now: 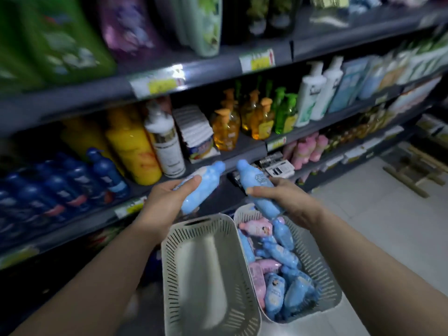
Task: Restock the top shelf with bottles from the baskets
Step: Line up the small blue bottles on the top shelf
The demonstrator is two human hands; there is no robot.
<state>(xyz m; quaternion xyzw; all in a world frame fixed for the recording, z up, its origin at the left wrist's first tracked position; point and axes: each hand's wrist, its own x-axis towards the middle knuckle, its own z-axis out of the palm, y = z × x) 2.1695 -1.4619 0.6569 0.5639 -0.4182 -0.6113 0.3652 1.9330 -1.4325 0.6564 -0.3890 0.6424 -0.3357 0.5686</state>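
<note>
Above the two baskets on the aisle floor, the person holds a blue bottle in each hand, level with the lower shelves. The left grip [169,200] is wrapped round the left bottle [208,180] at its middle, thumb across the front. The right grip [288,200] clasps the right bottle [257,183] in the same way, thumb on its near side.

Neither bottle is upright. The left one runs from its base, low and to the left, up to a cap pointing up and right toward the shelving. The right one mirrors it, with its base low and to the right over the basket and its cap pointing up and left. The two caps lean toward each other and sit close but apart.

As for progress, the left basket [169,258] shows only its bare bottom, so its stock has probably been shelved. The right basket [326,275], touching it, holds a heap of blue and pink bottles [283,275] lying on their sides at mixed angles. By that showing, roughly half the work remains, these two bottles included.

The upper shelf [363,30] is blurred at the frame's edge, and it may not be the topmost one. No gap for the bottles can be made out there.
</note>
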